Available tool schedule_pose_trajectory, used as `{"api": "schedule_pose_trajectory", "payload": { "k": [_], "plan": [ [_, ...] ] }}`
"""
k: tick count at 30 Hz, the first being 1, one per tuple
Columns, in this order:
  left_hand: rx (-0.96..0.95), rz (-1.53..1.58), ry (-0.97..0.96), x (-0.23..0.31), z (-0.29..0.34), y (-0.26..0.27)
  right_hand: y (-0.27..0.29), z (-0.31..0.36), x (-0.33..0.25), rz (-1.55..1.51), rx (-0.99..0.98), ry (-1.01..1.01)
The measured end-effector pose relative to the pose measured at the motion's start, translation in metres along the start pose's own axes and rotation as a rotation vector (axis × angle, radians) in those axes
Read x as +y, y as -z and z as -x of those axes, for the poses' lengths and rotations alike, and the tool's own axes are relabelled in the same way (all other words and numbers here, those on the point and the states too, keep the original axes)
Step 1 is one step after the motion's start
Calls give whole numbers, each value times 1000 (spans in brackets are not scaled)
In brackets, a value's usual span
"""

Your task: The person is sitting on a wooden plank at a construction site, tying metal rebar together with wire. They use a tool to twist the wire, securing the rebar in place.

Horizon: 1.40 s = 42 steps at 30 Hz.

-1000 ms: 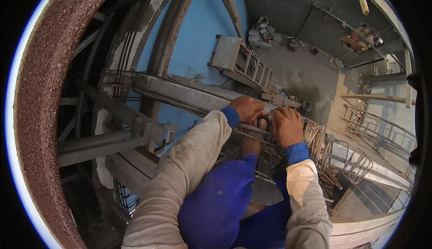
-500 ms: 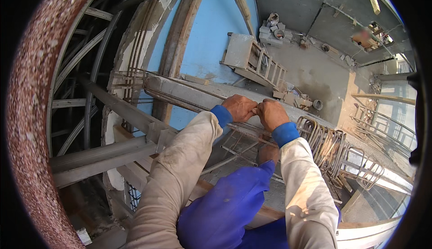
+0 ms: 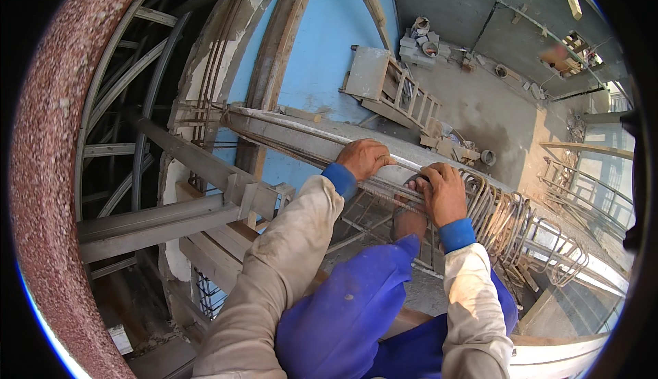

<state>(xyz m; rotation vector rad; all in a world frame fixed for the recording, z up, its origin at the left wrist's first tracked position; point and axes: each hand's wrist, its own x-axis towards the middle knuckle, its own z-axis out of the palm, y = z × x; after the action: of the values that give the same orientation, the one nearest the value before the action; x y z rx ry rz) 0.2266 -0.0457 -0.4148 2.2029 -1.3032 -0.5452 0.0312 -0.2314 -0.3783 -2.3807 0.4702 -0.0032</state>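
Observation:
Long thin steel reinforcing bars [image 3: 291, 151] run along a grey concrete beam [image 3: 295, 134] in front of me. My left hand [image 3: 365, 160] is closed, its fingers curled over the upper bar at about the middle of the beam. A little farther right, my right hand [image 3: 442, 190] has its fingers bent round the bars; its fingertips are partly hidden. Right beside it, a bunch of bent rusty steel stirrups [image 3: 507, 211] hangs around the bars. A bare foot [image 3: 409, 223], with my blue trouser leg above it, rests below the bars between my arms.
Grey steel beams [image 3: 161, 225] and wooden boards lie at my left. Timber posts [image 3: 281, 43] stand against a blue wall [image 3: 329, 50]. Far below are a wooden ladder-like frame [image 3: 411, 101], rubble and buckets on the floor. A speckled reddish column [image 3: 51, 160] edges the left side.
My hands, close together before, are now apart. The right hand has moved right and slightly down towards the stirrups, the left staying near its place. The upper bar now shows between them.

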Motion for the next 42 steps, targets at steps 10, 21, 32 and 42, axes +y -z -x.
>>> {"api": "schedule_pose_trajectory", "payload": {
  "k": [10, 21, 32, 42],
  "plan": [
    [760, -151, 625, 57, 70, -11, 51, 71, 10, 140, -195, 149],
    [604, 1177, 1119, 47, 84, -18, 83, 76, 13, -16, -194, 35],
    [372, 807, 1251, 101, 90, -35, 217, 341, 124, 82, 408, -695],
    [-67, -253, 438, 149, 74, -36, 145, 529, 174, 419, 595, -722]
  ]
}}
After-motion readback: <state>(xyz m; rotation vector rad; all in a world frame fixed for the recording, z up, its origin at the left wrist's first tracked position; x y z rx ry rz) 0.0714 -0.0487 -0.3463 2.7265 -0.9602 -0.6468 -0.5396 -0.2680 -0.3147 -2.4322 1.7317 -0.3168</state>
